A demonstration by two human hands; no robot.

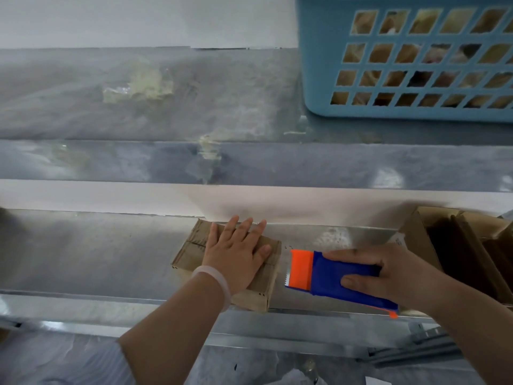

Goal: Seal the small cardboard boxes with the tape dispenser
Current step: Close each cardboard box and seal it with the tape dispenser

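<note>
A single view, from the person's head, faces forward and steeply down onto a metal shelf. It sits close: both forearms enter from the bottom edge, the left hand flat on a box at centre, the right hand gripping a dispenser beside it. A basket on the higher shelf fills the top right corner.

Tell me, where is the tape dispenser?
In the head view, lower right: the right hand grips the tape dispenser just right of the small cardboard box.
</note>
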